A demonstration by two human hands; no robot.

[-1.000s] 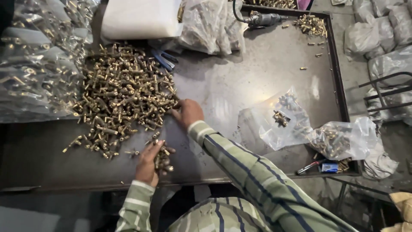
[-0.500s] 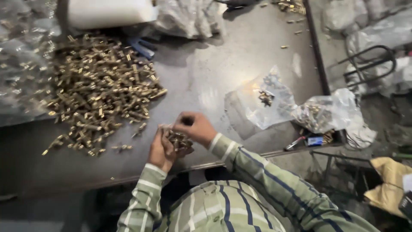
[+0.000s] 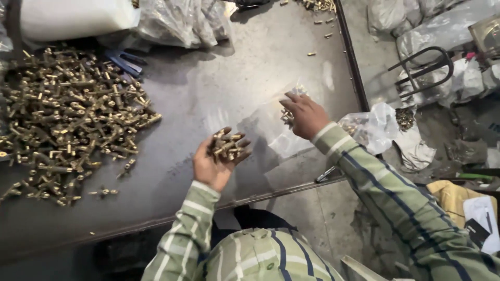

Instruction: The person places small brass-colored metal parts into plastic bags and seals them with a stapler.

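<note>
A handful of small brass fittings [image 3: 225, 146] lies in the cupped left hand [image 3: 216, 158], palm up above the near part of the grey metal surface [image 3: 208, 88]; the grip is curled loosely round them. The right hand [image 3: 306, 115] reaches out to a clear plastic bag [image 3: 276, 130] lying flat on the surface, its fingers pinched on the bag's top edge, where a few more brass pieces show through the film. Both sleeves are green with pale and dark stripes.

To the left spreads a big loose heap of the same fittings [image 3: 67, 119], shiny, short and knobbly, some T-shaped. A blue tool [image 3: 124, 61] lies at the heap's far edge. Along the far side sit a white, smooth bundle [image 3: 73, 18] and crumpled clear bags [image 3: 182, 23]. At the right rim another clear bag [image 3: 372, 127], filled with fittings, hangs over the raised dark edge. A few stray pieces [image 3: 319, 22] lie at the far right corner. Beyond the surface, on the floor, are more grey plastic sacks [image 3: 432, 36] and a bent black metal bar [image 3: 419, 67].
</note>
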